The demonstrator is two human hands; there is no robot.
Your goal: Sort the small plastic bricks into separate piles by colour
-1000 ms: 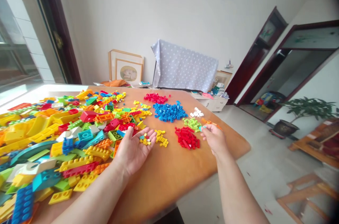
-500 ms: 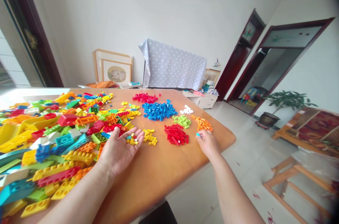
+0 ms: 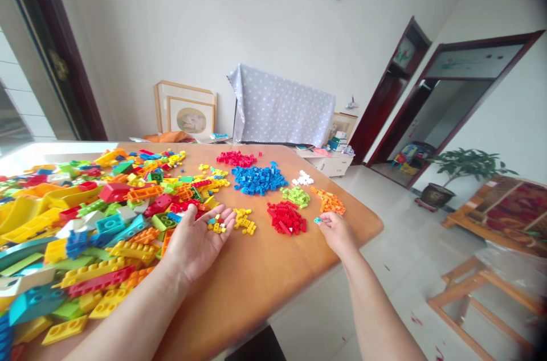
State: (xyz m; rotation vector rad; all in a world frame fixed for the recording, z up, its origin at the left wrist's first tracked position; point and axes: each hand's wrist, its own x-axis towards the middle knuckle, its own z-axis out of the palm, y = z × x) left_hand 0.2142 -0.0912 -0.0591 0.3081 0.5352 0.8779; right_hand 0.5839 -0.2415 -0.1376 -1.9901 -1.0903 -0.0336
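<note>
Palm up, my left hand [image 3: 197, 244] has its fingers spread, with several small bricks [image 3: 217, 225], mostly yellow, lying on them. My right hand [image 3: 337, 230] pinches a small teal brick [image 3: 317, 220] between thumb and finger near the table's right edge. Beside that hand lies a pile of orange bricks [image 3: 328, 200]. Between the hands is a red pile [image 3: 286, 218], with a lime green pile [image 3: 296, 197] behind it. Just right of my left fingertips sits a small yellow pile [image 3: 245, 221].
A large mixed heap of bricks [image 3: 111, 193] covers the left of the table [image 3: 256, 270]. Farther back are blue [image 3: 258, 179], crimson [image 3: 236, 159] and white [image 3: 303, 178] piles. A wooden stool [image 3: 465, 287] stands on the floor at right.
The view has shifted slightly. The teal brick now sticks out more from my right fingertips, showing more of its surface. My left hand still bears the small bricks.
</note>
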